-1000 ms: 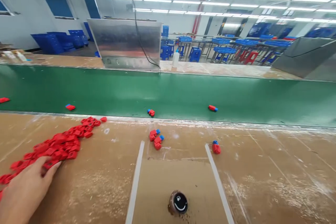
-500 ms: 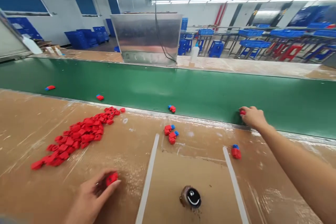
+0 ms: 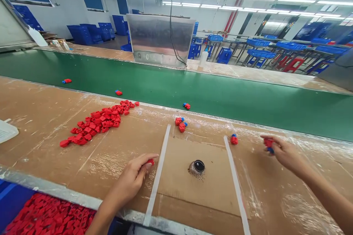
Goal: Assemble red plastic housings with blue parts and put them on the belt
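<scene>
"Left hand [image 3: 132, 176] first: what did it have?"

"A red piece [image 3: 150, 162], pinched between thumb and forefinger, low and just left of centre in the frame. Most of it was hidden."

"And the right hand [image 3: 285, 156]?"

"That one pinched a red-and-blue piece [image 3: 268, 144] over the desk [image 3: 264, 194], at the right of the frame. I couldn't tell whether the piece touched the surface."

"How would you have expected them to handle?"

"Light and stiff, I'd have guessed, like moulded plastic, and hardly fragile. The faces looked smooth enough to slip a little, so I'd have taken the red block by two opposite sides and left the blue end free."

"Which way did the red-and-blue one point?"

"Blue end down and slightly right, red end up by the fingertips. Its long axis ran steeply between them, though blur softened the outline."

"And the left one's axis?"

"Too little showed to say. Between the hands, lower centre, a black-topped pot [image 3: 199, 166] stood on a cardboard sheet [image 3: 179, 180]; a pile of red pieces [image 3: 102, 120] lay in the left half, its long line slanting up to the right."
</scene>
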Motion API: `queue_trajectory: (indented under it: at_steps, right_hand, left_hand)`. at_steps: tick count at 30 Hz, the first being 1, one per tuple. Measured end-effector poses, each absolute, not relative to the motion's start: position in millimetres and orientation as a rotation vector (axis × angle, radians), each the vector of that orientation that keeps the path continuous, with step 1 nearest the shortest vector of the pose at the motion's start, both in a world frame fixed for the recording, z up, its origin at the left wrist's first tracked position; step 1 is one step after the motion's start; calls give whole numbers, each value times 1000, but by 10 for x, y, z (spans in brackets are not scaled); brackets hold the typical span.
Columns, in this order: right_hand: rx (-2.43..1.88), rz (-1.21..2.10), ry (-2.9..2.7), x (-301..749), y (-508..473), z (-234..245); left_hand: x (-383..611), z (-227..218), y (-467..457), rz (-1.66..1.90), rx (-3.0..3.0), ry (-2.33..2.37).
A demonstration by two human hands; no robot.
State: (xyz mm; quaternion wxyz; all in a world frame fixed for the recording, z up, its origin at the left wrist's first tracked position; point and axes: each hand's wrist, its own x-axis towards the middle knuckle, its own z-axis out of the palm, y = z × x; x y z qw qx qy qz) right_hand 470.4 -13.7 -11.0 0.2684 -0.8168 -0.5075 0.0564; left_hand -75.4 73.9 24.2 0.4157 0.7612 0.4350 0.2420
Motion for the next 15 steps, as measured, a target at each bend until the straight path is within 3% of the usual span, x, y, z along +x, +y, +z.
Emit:
queue_trajectory:
  at_steps: [7,15]
  right_hand:
    - [-1822,776,-1116,3707,-968,-158]
    - [-1838,922,-1164,3318,-1227,89]
  left_hand:
    - [-467,223,578,674,1577,969]
    - [-204,89,327,690,1527,928]
